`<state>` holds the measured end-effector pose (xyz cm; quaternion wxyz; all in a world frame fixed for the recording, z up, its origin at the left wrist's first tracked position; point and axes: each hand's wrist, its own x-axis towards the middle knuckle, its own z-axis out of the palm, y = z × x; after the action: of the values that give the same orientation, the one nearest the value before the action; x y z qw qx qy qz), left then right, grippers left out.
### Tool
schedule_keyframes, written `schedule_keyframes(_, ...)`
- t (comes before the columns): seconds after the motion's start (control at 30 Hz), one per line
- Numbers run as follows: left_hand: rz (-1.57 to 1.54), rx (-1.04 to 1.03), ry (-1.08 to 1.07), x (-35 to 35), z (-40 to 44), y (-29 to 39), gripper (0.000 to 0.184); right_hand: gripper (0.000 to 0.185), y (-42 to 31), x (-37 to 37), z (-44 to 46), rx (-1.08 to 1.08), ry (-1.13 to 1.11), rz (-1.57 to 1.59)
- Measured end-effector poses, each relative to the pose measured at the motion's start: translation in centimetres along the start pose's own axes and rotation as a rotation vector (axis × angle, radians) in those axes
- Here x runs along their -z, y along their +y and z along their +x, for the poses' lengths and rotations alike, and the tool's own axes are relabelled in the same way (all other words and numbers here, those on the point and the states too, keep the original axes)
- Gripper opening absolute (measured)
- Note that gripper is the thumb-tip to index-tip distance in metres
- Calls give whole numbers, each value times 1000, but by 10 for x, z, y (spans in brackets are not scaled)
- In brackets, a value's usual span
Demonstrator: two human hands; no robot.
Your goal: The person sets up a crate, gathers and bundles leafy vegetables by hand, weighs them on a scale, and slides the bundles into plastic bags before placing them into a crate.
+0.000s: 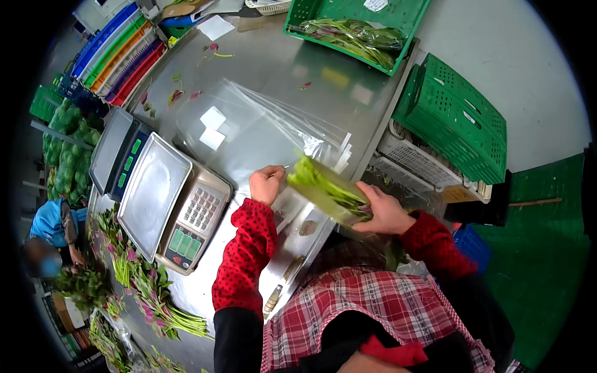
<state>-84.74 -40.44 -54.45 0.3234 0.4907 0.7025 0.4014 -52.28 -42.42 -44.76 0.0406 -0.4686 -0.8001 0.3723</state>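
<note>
While bagged greens (354, 38) already lie in the upper-right crate (329, 7) and loose bunches (152, 295) await bagging lower left, my right fingers (368, 192) grip a film-wrapped bundle (326, 189) at centre, my left fingers (272, 175) clenched beside it, perhaps pinching film.

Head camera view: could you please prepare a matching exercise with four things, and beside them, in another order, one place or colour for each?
Things
1. Greens bundle
2. Plaid apron
3. Stacked plastic baskets
4. Keypad scale

Places or colours
A. Several colours, including blue and red
B. On the metal table
C. Gripped by the right hand
D. Mainly red and white

Pairs: 1-C, 2-D, 3-A, 4-B
</note>
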Motion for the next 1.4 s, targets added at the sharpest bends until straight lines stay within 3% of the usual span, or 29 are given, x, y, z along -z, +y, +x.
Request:
schedule_keyframes(0.13, 142, -155, 274, 9, 4, 26, 16, 99, -1, 12, 17, 131, -94, -105)
schedule_keyframes(0.17, 234, -226, 254, 10, -2, 32, 12, 99, -4, 11, 19, 146, -74, -105)
schedule_keyframes(0.2, 234, -228, 256, 12, 0, 30, 12, 99, -6, 12, 22, 147, -73, -106)
schedule_keyframes(0.27, 422, -269, 545, 22, 4, 16, 9, 100, -10, 12, 27, 137, -132, -138)
schedule_keyframes(0.33, 431, -170, 613, 39, 9, 11, 5, 101, -10, 9, 24, 172, -114, -143)
schedule_keyframes(0.4, 356, -422, 512, 29, -4, 20, 3, 102, -10, 7, 23, 197, -111, -157)
schedule_keyframes(0.47, 410, -507, 362, 17, -21, 37, 5, 105, -7, 4, 28, 173, -79, -30)
schedule_keyframes(0.67, 540, -770, 441, 2, -40, 65, 17, 111, -25, 3, 47, 92, -75, -55)
schedule_keyframes(0.73, 569, -860, 377, -9, -56, 56, 33, 109, -26, 2, 52, 82, -107, 188)
schedule_keyframes(0.8, 539, -687, 321, -16, -92, 34, 59, 103, -22, -5, 45, 65, -54, 301)
schedule_keyframes(0.9, 519, -515, 507, -32, -92, 5, 61, 103, -17, -18, 43, 109, -15, 407)
schedule_keyframes(0.97, 109, -176, 835, -40, -58, -19, 53, 104, -30, -24, 48, 67, -39, 444)
schedule_keyframes(1.0, -58, 73, 645, -26, -52, -14, 32, 104, -35, -30, 52, 71, -44, 438)
schedule_keyframes(1.07, -120, 101, 454, -22, -59, -21, 21, 104, -40, -46, 64, 123, -6, 495)
schedule_keyframes(1.13, -53, 108, 384, -22, -95, -2, 25, 103, -45, -58, 74, 108, 30, 409)
schedule_keyframes(1.17, -231, 141, 325, -29, -105, -23, 21, 100, -47, -64, 75, 67, 53, 433)
schedule_keyframes(1.2, -221, 152, 318, -25, -111, -21, 21, 97, -49, -69, 73, 24, 70, 457)
schedule_keyframes(1.23, -205, 111, 444, -19, -114, -15, 19, 87, -51, -62, 68, 44, -40, 781)
schedule_keyframes(1.3, -239, 79, 609, -8, -118, -2, 18, 68, -13, -75, 86, -62, -110, 788)
schedule_keyframes(1.33, -243, 79, 619, -5, -119, -17, 18, 60, -6, -73, 94, -115, -128, 790)
schedule_keyframes(1.37, -244, -47, 478, -2, -123, -44, 20, 60, -2, -78, 102, -112, -132, 786)
schedule_keyframes(1.4, -241, -170, 334, 5, -125, -41, 22, 49, -3, -79, 108, 79, 178, 610)
